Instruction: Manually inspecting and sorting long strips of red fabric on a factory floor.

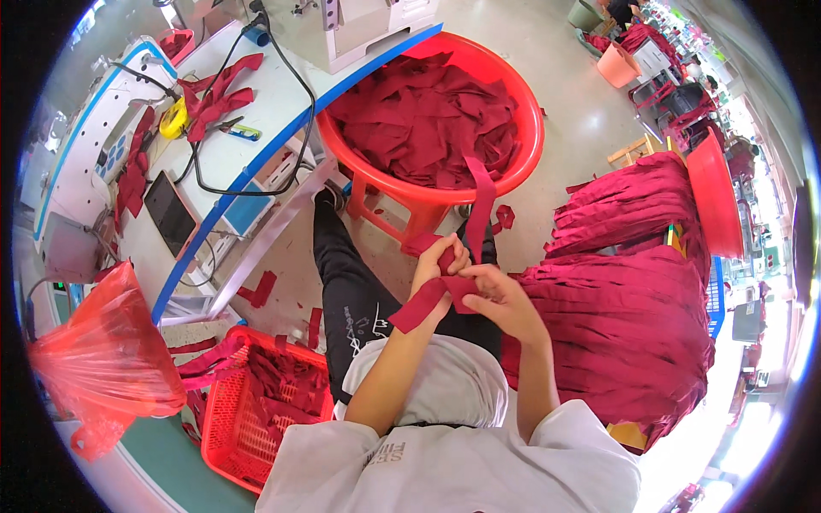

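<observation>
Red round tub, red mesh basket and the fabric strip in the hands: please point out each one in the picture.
Red round tub (534,128): head view, on its right rim.
Red mesh basket (224,427): head view, on its left mesh wall.
Fabric strip (421,306): head view, on the loose lower end under the left hand (440,261).

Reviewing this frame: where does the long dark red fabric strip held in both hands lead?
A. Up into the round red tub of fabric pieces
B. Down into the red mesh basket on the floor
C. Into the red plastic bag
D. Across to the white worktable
A: the fabric strip runs from the left hand and right hand up over the rim of the round red tub heaped with fabric pieces.
</observation>
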### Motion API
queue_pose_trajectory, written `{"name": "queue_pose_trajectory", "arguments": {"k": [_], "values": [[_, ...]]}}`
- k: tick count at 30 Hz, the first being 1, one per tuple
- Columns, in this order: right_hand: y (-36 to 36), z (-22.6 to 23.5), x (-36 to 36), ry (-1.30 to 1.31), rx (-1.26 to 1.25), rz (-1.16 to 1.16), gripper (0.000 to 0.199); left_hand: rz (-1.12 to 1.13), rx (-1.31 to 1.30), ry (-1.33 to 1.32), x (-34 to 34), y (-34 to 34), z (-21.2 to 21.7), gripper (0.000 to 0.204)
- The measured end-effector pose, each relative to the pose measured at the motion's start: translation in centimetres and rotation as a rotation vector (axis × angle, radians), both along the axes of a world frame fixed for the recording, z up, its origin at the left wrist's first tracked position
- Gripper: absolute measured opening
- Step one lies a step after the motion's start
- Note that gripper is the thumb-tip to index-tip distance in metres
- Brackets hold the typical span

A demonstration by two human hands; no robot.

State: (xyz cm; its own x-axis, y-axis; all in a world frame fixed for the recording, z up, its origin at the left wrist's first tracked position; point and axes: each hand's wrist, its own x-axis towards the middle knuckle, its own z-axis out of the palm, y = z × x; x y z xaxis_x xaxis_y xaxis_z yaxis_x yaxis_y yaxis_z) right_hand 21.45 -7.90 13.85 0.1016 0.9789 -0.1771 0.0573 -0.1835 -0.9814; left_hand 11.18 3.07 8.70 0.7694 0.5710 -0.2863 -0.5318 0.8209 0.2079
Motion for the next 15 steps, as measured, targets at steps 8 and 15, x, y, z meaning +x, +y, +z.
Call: {"name": "queue_pose_trajectory", "arguments": {"k": [8, 15], "values": [[4.4, 2.2, -2.1, 0.157, 0.196, 0.024, 0.035, 0.214, 0.053, -0.019, -0.4, -0.4, -3.5, 0.018], [6.3, 6.2, -1.8, 0.097, 0.223, -0.016, 0.047, 0.117, 0.082, 0.070, -0.1, -1.4, -2.4, 0.047]]}}
